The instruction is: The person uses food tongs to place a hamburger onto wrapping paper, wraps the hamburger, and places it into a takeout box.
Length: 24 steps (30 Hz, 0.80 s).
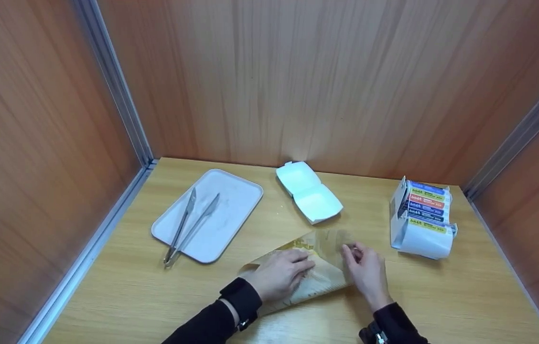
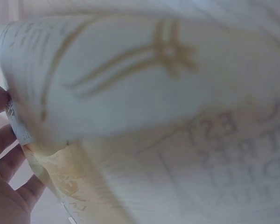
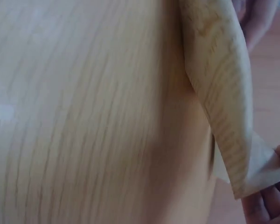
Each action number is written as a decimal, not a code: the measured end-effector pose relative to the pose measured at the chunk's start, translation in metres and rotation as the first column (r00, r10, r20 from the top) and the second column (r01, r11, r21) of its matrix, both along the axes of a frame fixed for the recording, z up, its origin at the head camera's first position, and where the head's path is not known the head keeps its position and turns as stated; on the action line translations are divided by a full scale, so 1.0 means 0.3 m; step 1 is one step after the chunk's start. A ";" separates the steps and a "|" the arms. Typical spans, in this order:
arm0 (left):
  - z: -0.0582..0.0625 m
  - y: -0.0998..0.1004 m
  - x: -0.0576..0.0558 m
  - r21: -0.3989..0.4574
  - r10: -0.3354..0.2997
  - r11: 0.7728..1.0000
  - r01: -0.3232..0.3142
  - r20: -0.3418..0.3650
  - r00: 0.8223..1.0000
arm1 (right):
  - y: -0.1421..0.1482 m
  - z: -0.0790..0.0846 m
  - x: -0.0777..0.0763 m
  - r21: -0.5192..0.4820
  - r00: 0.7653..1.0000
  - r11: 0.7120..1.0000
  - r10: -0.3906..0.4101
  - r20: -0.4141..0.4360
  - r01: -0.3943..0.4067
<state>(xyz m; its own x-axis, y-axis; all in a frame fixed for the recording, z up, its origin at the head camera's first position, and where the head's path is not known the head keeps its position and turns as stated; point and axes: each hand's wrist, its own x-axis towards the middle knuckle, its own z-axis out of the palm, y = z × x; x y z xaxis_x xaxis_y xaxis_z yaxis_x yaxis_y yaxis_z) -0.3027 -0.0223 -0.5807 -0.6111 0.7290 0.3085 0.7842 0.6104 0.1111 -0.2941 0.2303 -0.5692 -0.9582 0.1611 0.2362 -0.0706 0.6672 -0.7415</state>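
A printed sheet of wrapping paper (image 1: pixel 324 277), tan with brown lettering, lies folded over at the front of the table. My left hand (image 1: pixel 283 273) rests on its folded part, the fingers laid across the paper. In the left wrist view the spread fingers (image 2: pixel 4 149) touch the edge of the paper (image 2: pixel 107 93). With thumb and fingertips, my right hand (image 1: pixel 367 272) pinches the paper's right end. The right wrist view has the pinched corner of the paper (image 3: pixel 266 163) between thumb and fingers. The inside of the fold is hidden.
Metal tongs (image 1: pixel 186 222) lie across a white tray (image 1: pixel 236 191) on the left. A pale hinged takeaway box (image 1: pixel 310 193) stands with its lid open behind the paper. On the right is a white holder (image 1: pixel 425 236) with several coloured labels. Wood panels (image 1: pixel 269 86) enclose the table.
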 end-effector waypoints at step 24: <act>-0.005 -0.018 -0.007 0.122 0.039 0.991 -0.046 0.054 0.998 | -0.178 -0.047 0.081 0.560 0.846 0.799 0.442 -0.299 -0.220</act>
<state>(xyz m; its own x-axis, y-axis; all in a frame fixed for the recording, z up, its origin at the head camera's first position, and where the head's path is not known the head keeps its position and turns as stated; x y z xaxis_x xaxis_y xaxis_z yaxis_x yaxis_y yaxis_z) -0.3047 -0.0278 -0.5822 -0.6583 0.6603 0.3614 0.7490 0.6224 0.2273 -0.2698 0.1769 -0.5832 -0.7311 -0.3914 0.5589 -0.5672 0.8040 -0.1789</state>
